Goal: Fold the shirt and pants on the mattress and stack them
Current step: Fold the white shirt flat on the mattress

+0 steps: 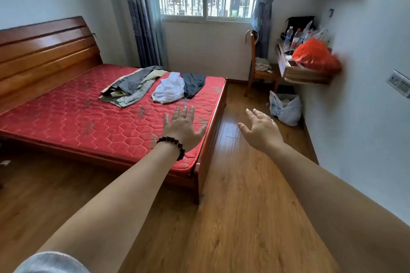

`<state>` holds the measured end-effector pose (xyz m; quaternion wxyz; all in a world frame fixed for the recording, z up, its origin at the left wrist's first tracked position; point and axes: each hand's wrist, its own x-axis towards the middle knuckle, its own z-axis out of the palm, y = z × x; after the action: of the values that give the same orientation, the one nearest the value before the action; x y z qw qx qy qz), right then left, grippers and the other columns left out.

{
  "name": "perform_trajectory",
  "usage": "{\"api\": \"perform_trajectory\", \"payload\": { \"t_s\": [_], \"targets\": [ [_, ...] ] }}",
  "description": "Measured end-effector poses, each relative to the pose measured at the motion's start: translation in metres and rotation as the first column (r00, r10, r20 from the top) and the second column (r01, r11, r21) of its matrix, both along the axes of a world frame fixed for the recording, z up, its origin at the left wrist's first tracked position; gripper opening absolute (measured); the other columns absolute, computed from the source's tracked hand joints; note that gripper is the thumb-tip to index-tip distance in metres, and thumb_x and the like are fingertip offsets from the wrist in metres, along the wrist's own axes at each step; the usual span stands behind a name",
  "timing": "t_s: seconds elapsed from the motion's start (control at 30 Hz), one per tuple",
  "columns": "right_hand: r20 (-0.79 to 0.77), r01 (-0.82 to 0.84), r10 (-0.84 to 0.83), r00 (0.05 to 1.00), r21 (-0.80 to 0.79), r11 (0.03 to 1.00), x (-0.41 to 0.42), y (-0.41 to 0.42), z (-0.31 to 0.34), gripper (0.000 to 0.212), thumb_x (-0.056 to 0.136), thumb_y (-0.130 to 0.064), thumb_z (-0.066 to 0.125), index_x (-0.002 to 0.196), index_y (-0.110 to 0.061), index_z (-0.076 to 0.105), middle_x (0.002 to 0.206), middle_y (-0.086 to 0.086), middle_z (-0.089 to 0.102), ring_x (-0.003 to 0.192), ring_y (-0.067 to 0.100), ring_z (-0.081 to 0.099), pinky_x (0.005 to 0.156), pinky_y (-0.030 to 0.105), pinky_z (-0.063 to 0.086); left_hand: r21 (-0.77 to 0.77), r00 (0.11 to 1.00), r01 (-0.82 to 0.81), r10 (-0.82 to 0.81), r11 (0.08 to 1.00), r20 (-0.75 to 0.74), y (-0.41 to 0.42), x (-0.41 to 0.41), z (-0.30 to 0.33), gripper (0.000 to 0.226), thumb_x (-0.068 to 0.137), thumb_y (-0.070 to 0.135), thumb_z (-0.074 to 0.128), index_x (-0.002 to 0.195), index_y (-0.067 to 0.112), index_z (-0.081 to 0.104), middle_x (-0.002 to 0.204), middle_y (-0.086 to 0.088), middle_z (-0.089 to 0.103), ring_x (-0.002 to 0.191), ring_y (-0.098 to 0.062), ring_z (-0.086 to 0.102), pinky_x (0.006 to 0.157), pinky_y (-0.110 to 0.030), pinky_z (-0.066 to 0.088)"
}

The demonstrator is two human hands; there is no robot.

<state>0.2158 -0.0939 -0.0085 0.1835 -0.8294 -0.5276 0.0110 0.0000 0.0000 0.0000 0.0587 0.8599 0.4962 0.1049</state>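
Note:
A red quilted mattress (pixel 73 117) lies on a wooden bed frame. Near its far end sit three crumpled garments: grey-green pants (pixel 133 87) with a dark grey piece on top, a white shirt (pixel 169 91), and a dark navy garment (pixel 194 84) touching the shirt's right side. My left hand (pixel 182 127), with a dark bead bracelet on the wrist, is stretched out over the mattress's near right corner, fingers spread, holding nothing. My right hand (pixel 260 127) hovers over the floor to the right of the bed, fingers apart and empty. Both hands are well short of the clothes.
Wooden floor (pixel 244 206) runs along the bed's right side. A wooden chair (pixel 259 68) stands by the window. A wall-mounted desk (pixel 306 73) carries bottles and an orange bag. A white plastic bag (pixel 285 107) sits on the floor below it. The headboard (pixel 44 51) is at left.

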Motion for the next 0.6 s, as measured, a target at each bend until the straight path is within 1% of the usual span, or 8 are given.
{"api": "perform_trajectory", "payload": {
  "t_s": [0.1,0.33,0.47,0.6],
  "targets": [
    [0.018,0.018,-0.017,1.0,-0.056,0.998,-0.002,0.0,-0.013,0.064,0.096,-0.055,0.033,0.151,-0.024,0.023,0.159,0.002,0.022,0.147,0.019,0.016,0.118,0.043,0.014,-0.017,0.999,-0.001,0.001,1.0,-0.048,0.009,-0.004,-0.012,0.077,0.092,0.064,0.026,0.153,0.022,0.004,0.162,-0.001,0.004,0.148,-0.019,0.0,0.119,-0.049,0.0],
    [-0.028,0.052,-0.057,0.998,-0.158,0.986,-0.002,-0.002,-0.049,0.064,0.097,-0.053,0.033,0.152,-0.023,0.021,0.16,0.002,0.018,0.147,0.018,0.012,0.119,0.042,0.01,-0.072,0.996,0.03,-0.036,0.997,-0.081,0.028,0.0,-0.051,0.078,0.092,0.064,0.029,0.153,0.022,0.005,0.162,-0.001,0.006,0.148,-0.019,0.0,0.119,-0.048,0.001],
    [-0.054,0.082,-0.094,0.994,-0.197,0.977,0.008,0.007,-0.066,0.064,0.097,-0.052,0.033,0.153,-0.022,0.02,0.16,0.002,0.016,0.148,0.018,0.01,0.12,0.043,0.009,-0.109,0.992,0.059,-0.071,0.992,-0.108,0.045,0.014,-0.069,0.078,0.092,0.063,0.029,0.154,0.022,0.005,0.162,-0.002,0.006,0.148,-0.019,0.0,0.12,-0.049,0.003],
    [-0.043,0.106,-0.118,0.992,-0.206,0.973,0.034,0.033,-0.075,0.064,0.098,-0.052,0.032,0.153,-0.022,0.019,0.16,0.002,0.016,0.148,0.018,0.009,0.12,0.044,0.008,-0.12,0.989,0.083,-0.096,0.989,-0.113,0.076,0.042,-0.079,0.078,0.092,0.063,0.028,0.154,0.022,0.006,0.162,-0.001,0.006,0.148,-0.018,0.0,0.119,-0.048,0.002]
  ]
}}
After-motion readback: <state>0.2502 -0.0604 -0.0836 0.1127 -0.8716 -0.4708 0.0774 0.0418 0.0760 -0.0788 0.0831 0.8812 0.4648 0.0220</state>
